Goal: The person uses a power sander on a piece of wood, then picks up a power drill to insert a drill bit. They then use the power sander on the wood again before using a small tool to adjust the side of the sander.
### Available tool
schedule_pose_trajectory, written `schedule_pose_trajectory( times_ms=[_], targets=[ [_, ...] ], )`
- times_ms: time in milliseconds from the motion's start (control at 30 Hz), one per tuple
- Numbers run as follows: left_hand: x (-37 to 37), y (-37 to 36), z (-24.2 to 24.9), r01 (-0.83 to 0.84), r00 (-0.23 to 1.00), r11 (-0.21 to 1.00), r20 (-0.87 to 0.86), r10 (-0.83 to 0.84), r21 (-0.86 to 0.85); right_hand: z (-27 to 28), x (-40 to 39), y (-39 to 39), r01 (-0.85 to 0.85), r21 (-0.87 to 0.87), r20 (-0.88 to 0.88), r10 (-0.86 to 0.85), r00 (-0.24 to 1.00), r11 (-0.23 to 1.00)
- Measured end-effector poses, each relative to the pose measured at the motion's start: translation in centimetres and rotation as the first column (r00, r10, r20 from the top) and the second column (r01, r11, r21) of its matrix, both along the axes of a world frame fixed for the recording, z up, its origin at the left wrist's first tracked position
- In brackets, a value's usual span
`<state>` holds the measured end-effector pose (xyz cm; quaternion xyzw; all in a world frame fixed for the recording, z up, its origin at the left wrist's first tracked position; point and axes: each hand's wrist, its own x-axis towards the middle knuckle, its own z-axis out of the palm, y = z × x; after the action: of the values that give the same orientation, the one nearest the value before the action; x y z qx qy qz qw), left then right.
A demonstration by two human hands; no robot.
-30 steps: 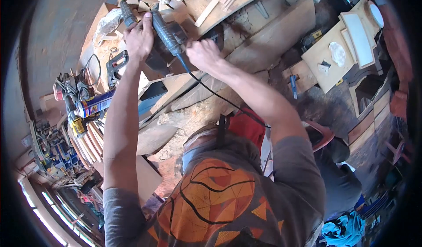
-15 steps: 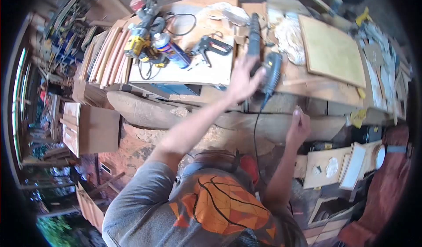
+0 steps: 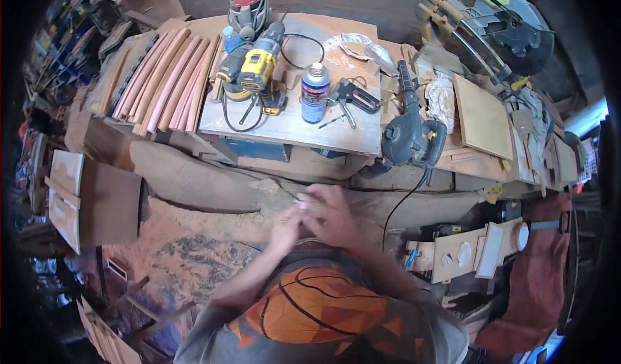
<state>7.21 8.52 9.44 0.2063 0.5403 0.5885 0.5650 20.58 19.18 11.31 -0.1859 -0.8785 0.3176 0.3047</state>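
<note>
Both my hands meet in front of my chest, below the workbench's front edge. My left hand (image 3: 284, 229) has its fingers closed near a small pale item at the fingertips, too small to name. Touching it from the right is my right hand (image 3: 328, 216), its fingers bent together over the same spot. On the bench (image 3: 220, 119) beyond them stand a spray can (image 3: 315, 93), a black staple gun (image 3: 358, 99) and a yellow and black cordless drill (image 3: 257, 66). A dark blower (image 3: 404, 134) lies to the right with its cord hanging down.
Curved wooden strips (image 3: 171, 79) lie at the bench's left. A respirator (image 3: 248, 8) sits at the back. A square board (image 3: 484, 115) and a miter saw (image 3: 511, 27) are to the right. A cardboard box (image 3: 110, 199) stands at the lower left.
My left hand has drawn back from the blower towards my chest, and my right hand has moved left to meet it. The view has shifted.
</note>
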Motion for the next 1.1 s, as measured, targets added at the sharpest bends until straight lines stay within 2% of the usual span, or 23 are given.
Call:
schedule_pose_trajectory(
  times_ms=[67,100,167,233,300,367,433,500,567,633,667,733,767,800,867,900,933,967,1033,1067,1100],
  targets=[
    [-5.3,-2.5,-2.2,-0.104,0.984,0.995,-0.143,0.104,0.003,-0.5,-4.9,-0.2,-0.153,-0.131,0.032,0.159,0.987,0.979],
    [-7.6,-3.7,-2.9,-0.102,0.985,0.995,-0.136,0.102,0.004,-1.2,-7.6,0.2,-0.151,-0.13,0.039,0.157,0.987,0.98],
    [-11.4,-5.9,-4.1,-0.4,0.914,0.915,-0.054,0.402,0.052,-2.1,-13.1,1.9,0.153,-0.273,-0.054,-0.174,0.983,0.95],
    [-14.6,-8.3,-5.7,-0.436,0.897,0.898,-0.054,0.439,0.059,-0.9,-18.4,5.0,0.443,-0.059,-0.055,-0.446,0.893,0.894],
    [-15.9,-10.4,-6.4,-0.47,0.879,0.881,-0.056,0.473,0.058,-1.2,-23.1,8.5,0.55,-0.089,-0.252,-0.553,0.794,0.831],
    [-16.6,-12.1,-6.6,-0.495,0.857,0.869,-0.153,0.492,0.015,-0.8,-25.9,10.9,0.574,-0.144,-0.261,-0.591,0.764,0.806],
    [-16.4,-12.8,-6.4,-0.523,0.84,0.851,-0.144,0.524,0.041,-1.1,-28.5,13.7,0.584,-0.191,-0.281,-0.614,0.738,0.789],
    [-16.2,-13.9,-7.0,-0.569,0.814,0.821,-0.114,0.57,0.042,-4.6,-30.6,16.8,0.498,-0.461,-0.256,-0.648,0.718,0.734],
    [-16.0,-14.0,-6.1,-0.573,0.809,0.816,-0.109,0.578,0.076,-8.0,-31.8,19.4,0.549,-0.407,-0.273,-0.671,0.689,0.73],
    [-16.1,-14.4,-5.8,-0.563,0.815,0.821,-0.106,0.57,0.088,-8.8,-32.4,19.9,0.591,-0.361,-0.294,-0.69,0.662,0.721],
    [-16.3,-14.3,-5.6,-0.571,0.808,0.815,-0.108,0.58,0.1,-8.9,-32.3,19.5,0.552,-0.401,-0.35,-0.679,0.645,0.731],
    [-16.5,-14.0,-4.7,-0.517,0.797,0.845,-0.284,0.533,0.136,-7.9,-31.4,19.0,0.506,-0.443,-0.401,-0.668,0.627,0.74],
    [-16.4,-14.0,-4.1,-0.519,0.799,0.847,-0.286,0.529,0.118,-7.5,-30.0,18.2,0.484,-0.205,-0.521,-0.514,0.681,0.85],
    [-16.7,-13.4,-3.3,-0.497,0.794,0.861,-0.341,0.503,0.113,-7.0,-28.5,17.0,0.445,0.047,-0.591,-0.334,0.734,0.894],
    [-17.1,-12.0,-2.0,-0.472,0.789,0.876,-0.397,0.469,0.096,-4.9,-27.1,16.1,0.405,0.014,-0.576,-0.324,0.751,0.914],
    [-17.3,-11.0,-1.4,-0.457,0.812,0.88,-0.344,0.471,0.126,-4.7,-25.7,15.5,-0.004,-0.444,-0.655,-0.321,0.684,0.896],
    [-17.4,-9.9,-0.8,-0.441,0.836,0.884,-0.287,0.468,0.159,-4.9,-24.1,14.8,-0.453,-0.689,-0.704,-0.376,0.603,0.566],
    [-17.8,-8.5,-0.2,-0.429,0.843,0.89,-0.284,0.456,0.156,-5.3,-22.7,13.7,-0.442,-0.692,-0.701,-0.385,0.6,0.571],
    [-18.1,-6.1,0.8,-0.528,0.844,0.823,0.021,0.536,0.208,-7.7,-18.5,10.1,-0.565,-0.722,-0.689,-0.483,0.54,0.399],
    [-18.2,-5.0,1.6,-0.506,0.858,0.838,0.026,0.512,0.204,-9.0,-16.4,8.2,-0.625,-0.714,-0.679,-0.531,0.507,0.316],
    [-18.3,-3.9,2.7,-0.454,0.888,0.842,0.064,0.456,0.293,-10.1,-14.7,6.7,-0.686,-0.688,-0.669,-0.574,0.473,0.237]
  ],
)
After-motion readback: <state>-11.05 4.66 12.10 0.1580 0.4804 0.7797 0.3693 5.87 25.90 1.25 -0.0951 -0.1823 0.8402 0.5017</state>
